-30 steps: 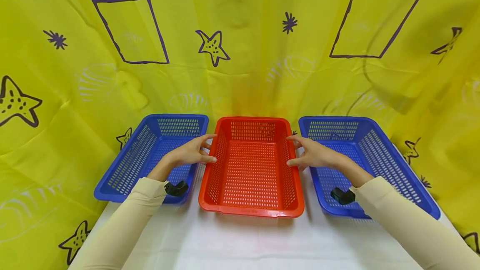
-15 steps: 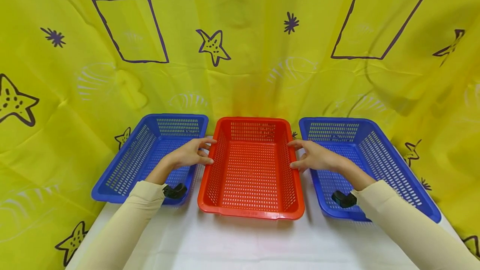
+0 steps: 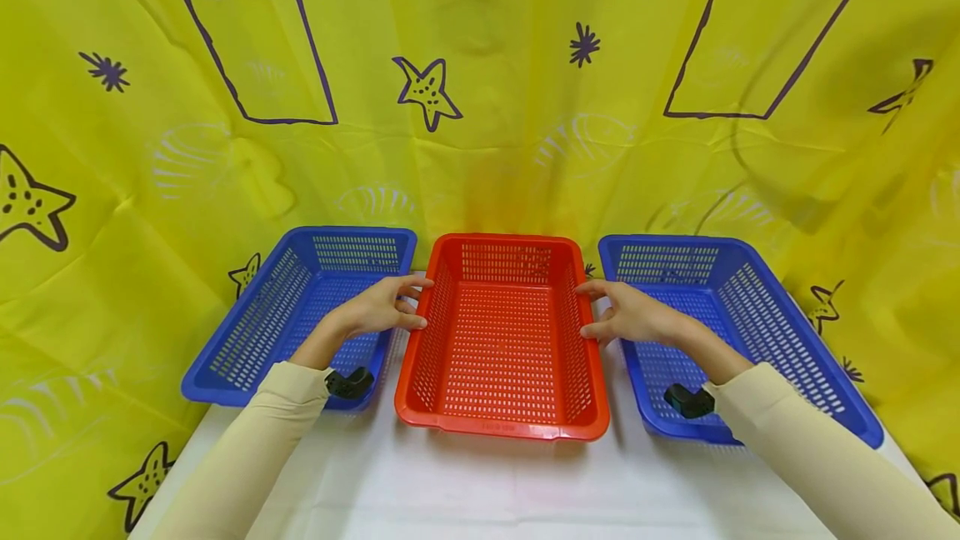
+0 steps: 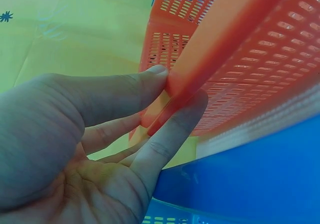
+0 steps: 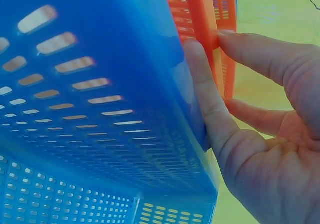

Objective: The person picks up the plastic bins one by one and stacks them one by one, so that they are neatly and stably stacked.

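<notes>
Left hand [image 3: 378, 307] and right hand [image 3: 632, 311] pinch opposite side rims of the red basket [image 3: 502, 348], which sits between them, presumably for an even, steady grip. Outward from each hand, left blue basket [image 3: 262, 315] and right blue basket [image 3: 776, 327] flank it, seemingly for easy reach.

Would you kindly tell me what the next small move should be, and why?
I would probably raise the red basket slightly, straight up: the left hand and right hand pinch its opposite sides, while the left blue basket and right blue basket stand close by, leaving little room sideways.
</notes>
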`<state>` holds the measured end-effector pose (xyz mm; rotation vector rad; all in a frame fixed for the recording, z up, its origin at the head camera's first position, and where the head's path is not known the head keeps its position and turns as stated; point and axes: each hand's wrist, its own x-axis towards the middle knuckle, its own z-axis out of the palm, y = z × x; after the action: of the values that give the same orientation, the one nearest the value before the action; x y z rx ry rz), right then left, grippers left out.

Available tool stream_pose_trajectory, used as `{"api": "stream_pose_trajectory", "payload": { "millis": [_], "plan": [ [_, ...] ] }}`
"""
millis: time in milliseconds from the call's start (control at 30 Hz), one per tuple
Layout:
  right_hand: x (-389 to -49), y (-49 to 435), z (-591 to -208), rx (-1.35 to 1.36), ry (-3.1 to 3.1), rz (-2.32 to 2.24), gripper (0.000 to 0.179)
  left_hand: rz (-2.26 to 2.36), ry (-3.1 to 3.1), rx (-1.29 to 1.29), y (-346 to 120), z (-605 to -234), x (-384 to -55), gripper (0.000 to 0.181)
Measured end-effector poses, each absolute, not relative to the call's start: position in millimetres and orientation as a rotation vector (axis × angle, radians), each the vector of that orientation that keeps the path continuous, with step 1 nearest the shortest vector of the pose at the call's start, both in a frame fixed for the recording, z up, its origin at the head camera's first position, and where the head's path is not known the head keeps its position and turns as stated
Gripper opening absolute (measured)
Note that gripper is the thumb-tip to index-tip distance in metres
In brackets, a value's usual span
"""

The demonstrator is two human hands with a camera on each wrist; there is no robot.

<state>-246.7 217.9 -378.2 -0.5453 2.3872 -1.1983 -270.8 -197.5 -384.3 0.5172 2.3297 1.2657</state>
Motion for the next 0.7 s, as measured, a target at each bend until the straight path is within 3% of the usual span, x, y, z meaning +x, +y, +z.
{"api": "stream_pose_trajectory", "payload": {
  "millis": [700],
  "plan": [
    [-245.1,219.1,-375.9,-0.546,2.401,-1.231,0.074,1.283,2.328,0.474,-192.3,-377.8,-268.4,0.071]
  ]
}}
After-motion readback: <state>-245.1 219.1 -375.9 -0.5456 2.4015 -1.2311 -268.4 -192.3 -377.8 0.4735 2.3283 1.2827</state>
